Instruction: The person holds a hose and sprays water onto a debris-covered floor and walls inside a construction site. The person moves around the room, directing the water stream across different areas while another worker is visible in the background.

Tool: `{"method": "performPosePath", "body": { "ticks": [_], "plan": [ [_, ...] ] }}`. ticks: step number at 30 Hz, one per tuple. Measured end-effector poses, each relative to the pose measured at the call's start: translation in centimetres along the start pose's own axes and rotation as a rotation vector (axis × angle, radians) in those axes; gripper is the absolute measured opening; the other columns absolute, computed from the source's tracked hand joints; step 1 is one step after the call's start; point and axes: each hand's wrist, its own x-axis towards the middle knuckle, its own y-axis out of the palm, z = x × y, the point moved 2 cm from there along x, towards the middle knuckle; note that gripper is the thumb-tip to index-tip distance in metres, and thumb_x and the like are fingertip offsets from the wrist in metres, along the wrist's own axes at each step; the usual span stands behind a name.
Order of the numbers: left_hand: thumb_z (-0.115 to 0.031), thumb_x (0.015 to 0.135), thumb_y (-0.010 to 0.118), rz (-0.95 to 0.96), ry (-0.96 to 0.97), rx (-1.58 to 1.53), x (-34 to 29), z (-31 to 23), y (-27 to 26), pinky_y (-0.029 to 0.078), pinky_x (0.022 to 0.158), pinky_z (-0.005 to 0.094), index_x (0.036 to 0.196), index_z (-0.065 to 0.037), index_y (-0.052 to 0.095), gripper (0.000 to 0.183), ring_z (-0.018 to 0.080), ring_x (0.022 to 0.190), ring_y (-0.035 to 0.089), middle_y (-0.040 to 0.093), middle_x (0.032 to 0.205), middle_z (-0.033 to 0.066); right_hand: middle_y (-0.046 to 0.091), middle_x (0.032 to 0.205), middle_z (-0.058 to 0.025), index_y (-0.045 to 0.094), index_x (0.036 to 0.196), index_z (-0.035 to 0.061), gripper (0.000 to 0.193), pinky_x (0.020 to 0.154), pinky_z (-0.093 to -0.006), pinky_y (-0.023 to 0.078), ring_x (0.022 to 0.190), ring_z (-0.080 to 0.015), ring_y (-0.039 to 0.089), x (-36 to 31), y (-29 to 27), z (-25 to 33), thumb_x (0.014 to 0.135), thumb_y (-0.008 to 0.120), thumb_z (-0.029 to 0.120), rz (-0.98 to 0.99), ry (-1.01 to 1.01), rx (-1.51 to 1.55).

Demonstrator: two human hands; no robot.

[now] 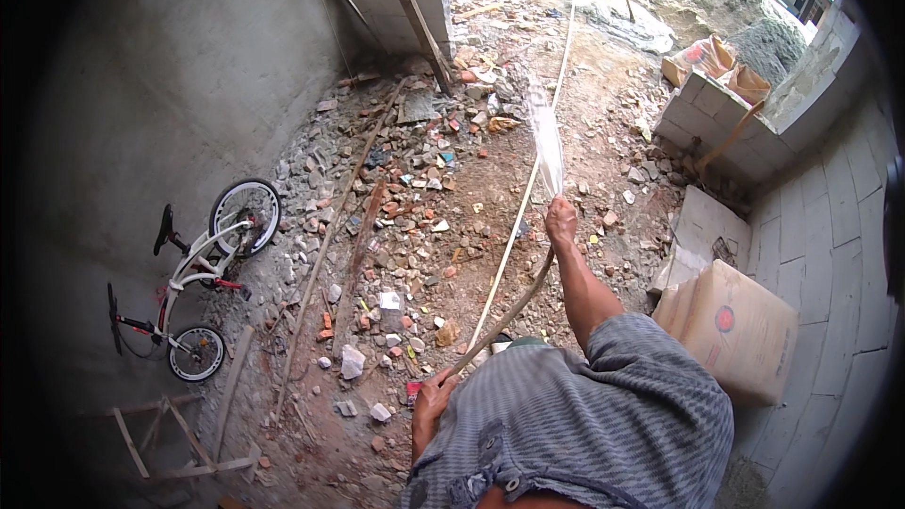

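Note:
My right hand [561,219] is stretched out ahead, its fingers closed round the end of a brownish hose [517,307]. From that fist a clear fan of water [546,139] sprays forward over the rubble-strewn ground [471,217]. The hose curves back toward my waist, where my left hand [434,402] grips it low down. A long thin pale strip [510,245] runs along the ground past the hose and on under the spray.
A white bicycle [193,269] leans by the grey wall [170,85] on the left. Wooden poles [341,217] and broken bricks cover the floor. At right, a wrapped bulky package [728,328] stands by the block wall [820,245]. Sand piles [768,52] lie beyond the opening.

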Motion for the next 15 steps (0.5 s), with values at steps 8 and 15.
{"method": "performPosePath", "body": {
  "ticks": [8,15],
  "plan": [
    [-0.024,0.085,0.056,0.097,-0.008,0.005,1.3,0.8,0.9,0.044,0.074,0.0272,0.11,-0.003,0.057,0.034,0.0161,0.083,0.059,0.064,0.092,0.0127,0.06,0.076,-0.0256,0.059,0.08,-0.0021,0.048,0.067,-0.0467,0.044,0.074,-0.0397,0.06,0.7,-3.6,-5.5,0.088,0.032,0.037,-0.052,0.168,-0.08],
    [-0.024,0.085,0.055,0.181,-0.029,-0.039,1.3,2.2,1.2,0.044,0.077,0.0285,0.113,-0.002,0.056,0.035,0.0193,0.087,0.06,0.063,0.096,0.0157,0.059,0.074,-0.0243,0.059,0.079,-0.0021,0.048,0.066,-0.0444,0.044,0.072,-0.0374,0.059,-0.1,-3.7,-6.3,0.087,0.034,0.038,0.031,0.096,-0.107]
  ]
}}
